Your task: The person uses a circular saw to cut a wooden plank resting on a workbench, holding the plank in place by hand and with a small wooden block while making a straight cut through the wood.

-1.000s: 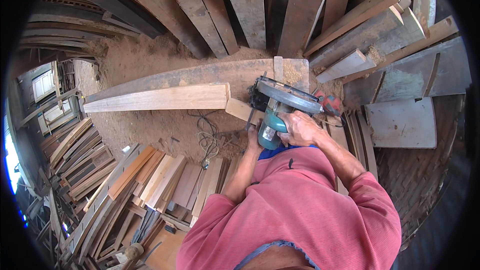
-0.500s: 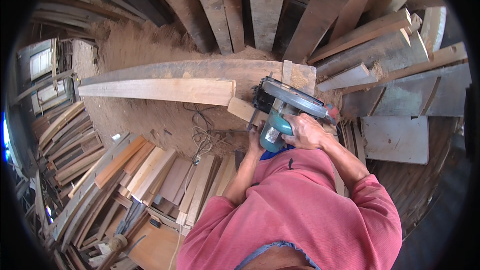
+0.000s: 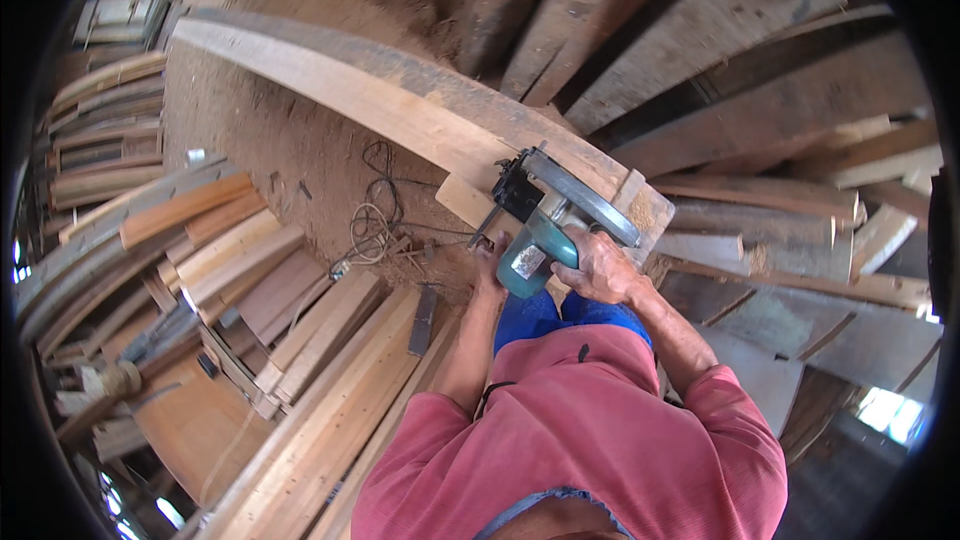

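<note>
A teal circular saw (image 3: 540, 240) with a metal blade guard sits at the near right end of a long pale plank (image 3: 350, 110). Its dark base plate overlaps the plank's end. My right hand (image 3: 600, 265) is wrapped round the saw's rear handle. Beside the motor housing, my left hand (image 3: 489, 258) is closed at the end of the saw's thin dark guide bar (image 3: 486, 225); its fingertips are partly hidden. The plank rests on a wider, darker board (image 3: 440, 90). A short pale wood piece (image 3: 462, 202) juts out under the saw's front. The blade's cutting edge is hidden.
A small wooden block (image 3: 628, 190) lies across the dark board's right end, near sawdust. Cords (image 3: 370, 230) lie tangled on the dusty ground (image 3: 290, 110) at left. Stacked lumber (image 3: 330, 410) fills the lower left; large timbers (image 3: 700, 35) lean at the upper right.
The view has turned, so the plank now slopes down to the right. The saw has shifted from beside the plank's end to over it. Both hands keep their places on the saw.
</note>
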Demonstrator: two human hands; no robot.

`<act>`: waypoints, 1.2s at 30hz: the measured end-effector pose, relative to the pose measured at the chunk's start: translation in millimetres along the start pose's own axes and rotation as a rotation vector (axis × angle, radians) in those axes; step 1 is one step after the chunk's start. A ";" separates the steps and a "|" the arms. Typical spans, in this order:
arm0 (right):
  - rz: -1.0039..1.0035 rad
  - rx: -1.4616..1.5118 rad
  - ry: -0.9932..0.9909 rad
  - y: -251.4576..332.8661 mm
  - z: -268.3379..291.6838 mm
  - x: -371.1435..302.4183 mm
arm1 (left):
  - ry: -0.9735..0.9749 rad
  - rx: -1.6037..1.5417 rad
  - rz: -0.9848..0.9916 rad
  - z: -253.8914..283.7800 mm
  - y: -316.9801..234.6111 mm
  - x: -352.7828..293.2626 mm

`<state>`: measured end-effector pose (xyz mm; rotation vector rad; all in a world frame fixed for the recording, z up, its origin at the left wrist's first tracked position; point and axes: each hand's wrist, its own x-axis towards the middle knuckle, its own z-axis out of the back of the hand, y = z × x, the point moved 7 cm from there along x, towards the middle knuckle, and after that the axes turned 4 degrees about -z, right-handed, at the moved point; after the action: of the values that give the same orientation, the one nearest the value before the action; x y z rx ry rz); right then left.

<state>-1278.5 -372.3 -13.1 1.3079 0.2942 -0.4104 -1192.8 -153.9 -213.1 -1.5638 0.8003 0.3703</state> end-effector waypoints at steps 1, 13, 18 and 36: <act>0.009 -0.022 0.027 0.0 -5.5 9.0 | -0.020 -0.028 -0.008 4.8 -3.0 6.2; -0.106 -0.059 0.014 -18.6 -19.3 57.7 | -0.115 0.007 0.019 9.5 -6.7 31.2; -0.075 -0.064 0.028 -14.6 -23.6 70.4 | -0.175 0.126 0.009 20.9 -7.0 45.3; -0.012 -0.082 0.047 21.7 -41.8 125.2 | -0.184 -0.088 -0.077 43.0 -45.5 89.0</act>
<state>-1156.2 -343.1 -58.6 1.2369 0.3547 -0.3745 -1090.1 -137.8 -245.2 -1.6110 0.5864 0.4904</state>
